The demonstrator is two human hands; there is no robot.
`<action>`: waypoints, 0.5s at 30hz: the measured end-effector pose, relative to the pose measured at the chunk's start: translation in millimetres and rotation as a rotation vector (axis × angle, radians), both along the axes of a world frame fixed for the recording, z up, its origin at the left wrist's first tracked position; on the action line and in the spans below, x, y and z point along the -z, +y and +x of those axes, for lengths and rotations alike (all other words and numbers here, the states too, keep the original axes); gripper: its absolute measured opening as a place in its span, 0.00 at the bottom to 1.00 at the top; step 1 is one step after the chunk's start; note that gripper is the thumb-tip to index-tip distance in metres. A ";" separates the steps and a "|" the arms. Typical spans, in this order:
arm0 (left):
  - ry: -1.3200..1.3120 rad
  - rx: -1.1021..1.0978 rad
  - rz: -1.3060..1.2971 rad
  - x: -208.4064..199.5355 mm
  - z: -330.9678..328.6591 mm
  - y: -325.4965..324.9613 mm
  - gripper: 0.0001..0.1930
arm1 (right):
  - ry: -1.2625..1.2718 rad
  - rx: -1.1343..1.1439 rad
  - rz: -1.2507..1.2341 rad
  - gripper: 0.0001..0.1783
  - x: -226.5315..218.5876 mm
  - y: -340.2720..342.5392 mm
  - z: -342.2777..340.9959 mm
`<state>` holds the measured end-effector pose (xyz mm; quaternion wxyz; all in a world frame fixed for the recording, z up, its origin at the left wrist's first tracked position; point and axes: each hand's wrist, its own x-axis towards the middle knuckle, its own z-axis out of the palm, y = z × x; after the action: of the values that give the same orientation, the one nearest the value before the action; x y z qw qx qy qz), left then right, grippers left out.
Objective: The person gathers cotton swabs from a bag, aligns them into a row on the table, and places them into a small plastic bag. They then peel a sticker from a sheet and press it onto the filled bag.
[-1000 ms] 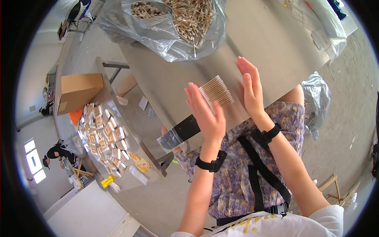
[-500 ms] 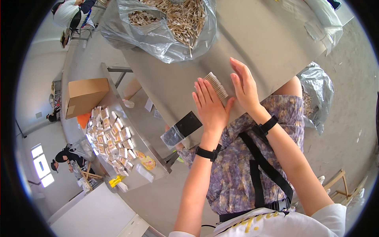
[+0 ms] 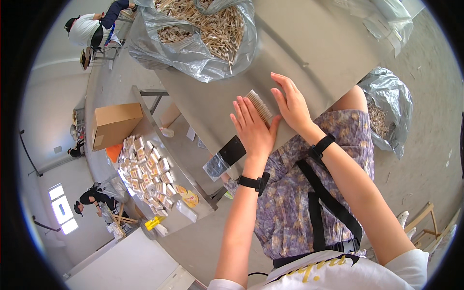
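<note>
A small row of cotton swabs (image 3: 259, 105) lies side by side on the grey-brown table, near its front edge. My left hand (image 3: 254, 131) is spread flat, its fingers along the left side of the row and partly covering it. Its thumb points toward the row's near end. To the right of the swabs, my right hand (image 3: 293, 107) is held edge-on with fingers stretched and a gap between it and the row. Farther back on the table, a grey plastic bag (image 3: 193, 67) lies open, full of loose cotton swabs (image 3: 217, 34).
A black pad (image 3: 232, 151) with clear plastic sits at the table's left edge. On a side table are many swab packs (image 3: 145, 166) and a cardboard box (image 3: 116, 124). Another bag (image 3: 390, 108) of swabs stands on the floor at right. Other people work at far left.
The whole view has turned slightly. My right hand has come a little closer to the row of swabs; my left hand stays flat along it.
</note>
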<state>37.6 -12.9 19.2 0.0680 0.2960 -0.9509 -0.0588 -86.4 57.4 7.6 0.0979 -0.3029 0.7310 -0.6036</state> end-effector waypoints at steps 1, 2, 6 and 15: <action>0.013 -0.008 -0.015 1.2 -0.5 0.0 0.49 | -0.004 -0.001 0.001 0.20 -0.7 -0.5 0.2; 0.015 -0.009 -0.015 2.2 -0.1 0.0 0.49 | -0.002 -0.002 0.001 0.20 -1.5 -0.6 0.8; 0.008 -0.034 -0.008 5.8 -1.0 1.5 0.49 | 0.006 -0.009 0.015 0.19 -4.1 0.5 0.8; 0.076 -0.039 -0.029 15.2 -2.3 -2.7 0.48 | -0.085 -0.158 -0.193 0.20 -23.6 0.0 0.6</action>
<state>35.3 -15.6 4.0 0.1094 0.3109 -0.9425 -0.0549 -85.8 57.4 31.2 0.1466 -0.3416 0.6385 -0.6739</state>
